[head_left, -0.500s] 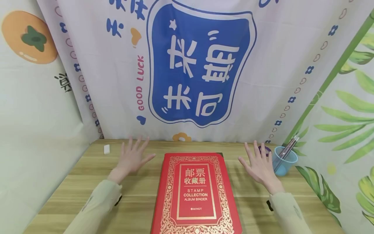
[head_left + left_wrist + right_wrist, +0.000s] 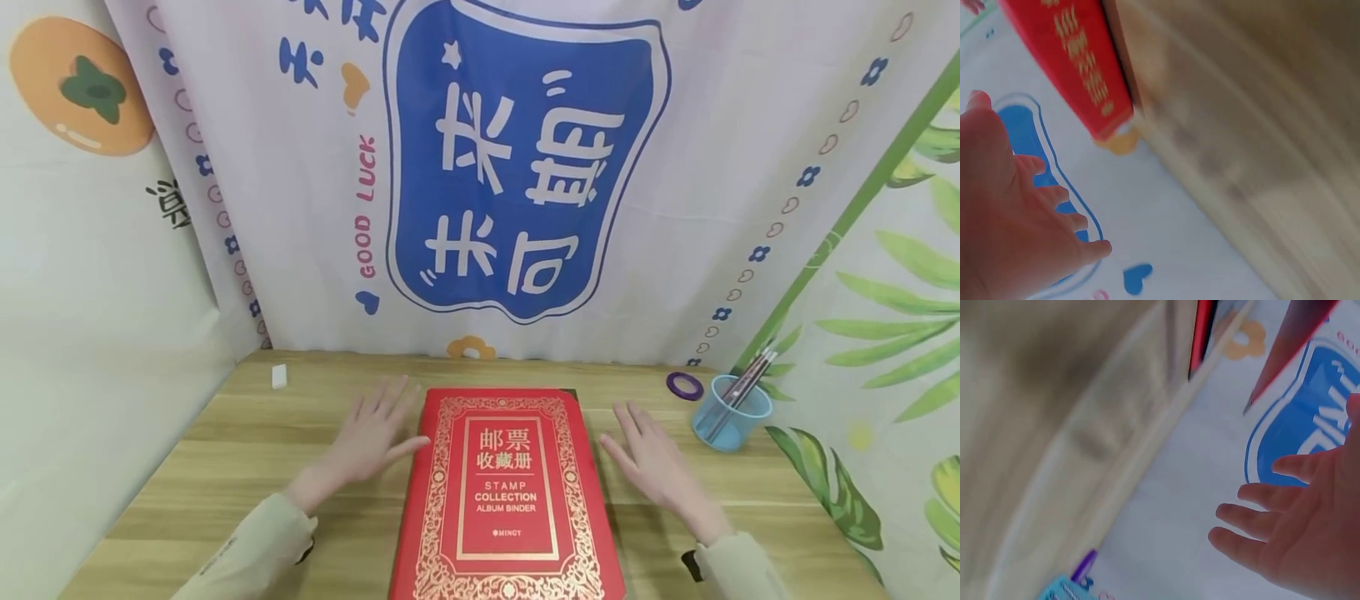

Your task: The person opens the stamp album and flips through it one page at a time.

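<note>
A red stamp album (image 2: 506,517) with gold lettering and a gold ornamental border lies on the wooden table, its cover facing up. My left hand (image 2: 367,442) is beside its upper left edge, fingers stretched out, with the thumb tip right at the album's edge in the head view. On the other side, my right hand (image 2: 656,462) hovers near the right edge, its fingers straight and pointing forward. Neither hand holds anything. In the right wrist view the red cover (image 2: 1291,353) stands apart from the lower red edge of the album.
A light blue mesh cup (image 2: 731,412) with several pens stands at the back right, beside a purple tape roll (image 2: 685,385). A small white block (image 2: 279,377) lies at the back left of the wooden table (image 2: 217,467). Printed cloth (image 2: 315,208) hangs behind.
Both hands have moved inward toward the album, the left to the right and the right to the left. The purple roll, partly covered before, now shows fully. The head view has shifted slightly.
</note>
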A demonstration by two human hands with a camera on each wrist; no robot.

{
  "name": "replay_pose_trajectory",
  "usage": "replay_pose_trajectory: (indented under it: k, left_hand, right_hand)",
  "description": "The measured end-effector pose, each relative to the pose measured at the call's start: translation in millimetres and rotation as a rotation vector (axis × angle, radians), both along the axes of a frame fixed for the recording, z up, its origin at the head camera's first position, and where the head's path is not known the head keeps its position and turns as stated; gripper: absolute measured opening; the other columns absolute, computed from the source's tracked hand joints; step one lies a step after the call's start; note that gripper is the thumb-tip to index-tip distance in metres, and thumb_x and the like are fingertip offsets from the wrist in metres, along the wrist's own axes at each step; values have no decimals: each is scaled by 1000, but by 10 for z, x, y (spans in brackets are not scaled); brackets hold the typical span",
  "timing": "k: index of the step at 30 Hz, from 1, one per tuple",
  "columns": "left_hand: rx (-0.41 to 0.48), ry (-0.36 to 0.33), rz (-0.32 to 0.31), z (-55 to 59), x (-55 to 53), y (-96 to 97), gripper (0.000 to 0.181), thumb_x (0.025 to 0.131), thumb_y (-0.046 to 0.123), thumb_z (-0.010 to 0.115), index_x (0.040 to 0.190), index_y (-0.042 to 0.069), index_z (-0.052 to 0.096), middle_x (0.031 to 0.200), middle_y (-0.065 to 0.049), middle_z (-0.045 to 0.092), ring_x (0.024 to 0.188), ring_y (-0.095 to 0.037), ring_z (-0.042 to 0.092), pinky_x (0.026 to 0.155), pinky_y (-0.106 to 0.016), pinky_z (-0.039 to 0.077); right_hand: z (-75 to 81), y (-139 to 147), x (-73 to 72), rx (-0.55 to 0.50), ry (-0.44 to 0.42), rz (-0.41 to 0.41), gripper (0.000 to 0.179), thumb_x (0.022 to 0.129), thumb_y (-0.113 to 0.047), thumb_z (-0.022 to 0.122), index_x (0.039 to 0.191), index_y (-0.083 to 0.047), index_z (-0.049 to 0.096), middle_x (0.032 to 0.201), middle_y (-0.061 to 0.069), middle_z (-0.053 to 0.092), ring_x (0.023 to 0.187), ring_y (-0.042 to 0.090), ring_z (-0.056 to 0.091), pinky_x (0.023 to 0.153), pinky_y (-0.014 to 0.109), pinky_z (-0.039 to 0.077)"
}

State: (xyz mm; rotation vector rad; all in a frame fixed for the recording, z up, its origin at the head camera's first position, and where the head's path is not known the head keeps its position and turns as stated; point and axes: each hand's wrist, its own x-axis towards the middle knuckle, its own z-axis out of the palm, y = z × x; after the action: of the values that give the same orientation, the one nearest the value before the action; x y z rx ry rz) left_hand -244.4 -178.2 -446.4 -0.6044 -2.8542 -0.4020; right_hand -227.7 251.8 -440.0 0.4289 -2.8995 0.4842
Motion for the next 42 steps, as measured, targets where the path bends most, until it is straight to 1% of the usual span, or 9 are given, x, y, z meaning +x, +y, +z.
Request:
replay_pose_trajectory:
  k: [6,9,13,15,17,26,29,36,42]
  left_hand:
    - [-8,-109,-63,-31,170,175,84,94,61,54,158,15,26,167,-12,14,154,-42,11,119,-70,16]
    - [4,-168,-99,-44,228,241,83,94,63,51,159,18,24,168,-9,13,156,-37,8,121,-66,16]
    - [11,-208,-162,-74,282,297,83,95,65,48,159,19,23,168,-7,14,156,-34,9,122,-62,20]
    - [15,-217,-193,-85,302,313,84,95,66,47,159,17,24,168,-7,15,156,-34,12,122,-60,23]
    - [16,-229,-220,-90,316,323,85,94,67,47,158,16,24,168,-7,16,156,-32,15,122,-56,26]
    - [78,-277,-261,-63,394,320,87,94,64,50,158,9,25,167,-11,17,155,-33,18,119,-57,32]
    - [112,-307,-264,-55,402,304,87,94,63,51,158,9,24,167,-11,16,155,-33,18,118,-58,32]
    - [203,-397,-225,-28,404,251,88,92,61,57,159,14,23,168,-6,15,155,-31,18,117,-58,34]
    - [336,-449,-203,22,398,232,91,92,53,62,159,9,19,168,-12,12,154,-36,19,116,-62,32]
  right_hand:
    - [-97,-146,125,-53,-79,29,71,104,-50,39,152,2,32,154,27,37,140,49,39,115,63,32]
    - [-121,-204,155,-120,-132,29,67,103,-50,44,147,0,44,141,24,55,130,43,53,109,59,43]
    - [-152,-254,143,-218,-169,74,43,100,-42,56,123,-8,66,105,5,72,97,16,68,85,34,57]
    - [-164,-261,124,-269,-185,103,32,99,-37,59,111,-11,71,93,-3,72,82,3,64,73,23,55]
    - [-166,-256,113,-325,-213,118,28,98,-35,61,106,-10,72,87,-5,71,77,-1,61,68,19,52]
    - [44,-255,117,-695,-472,110,39,97,-30,62,115,5,66,98,13,75,80,4,68,70,24,58]
    - [126,-277,117,-756,-519,99,42,98,-30,62,119,7,64,101,12,75,83,6,69,75,24,58]
    - [340,-395,131,-793,-500,86,47,98,-33,61,126,3,62,107,12,74,90,9,72,85,23,57]
    - [562,-580,137,-785,-428,142,48,100,-38,57,133,-3,60,118,15,71,99,8,71,89,23,57]
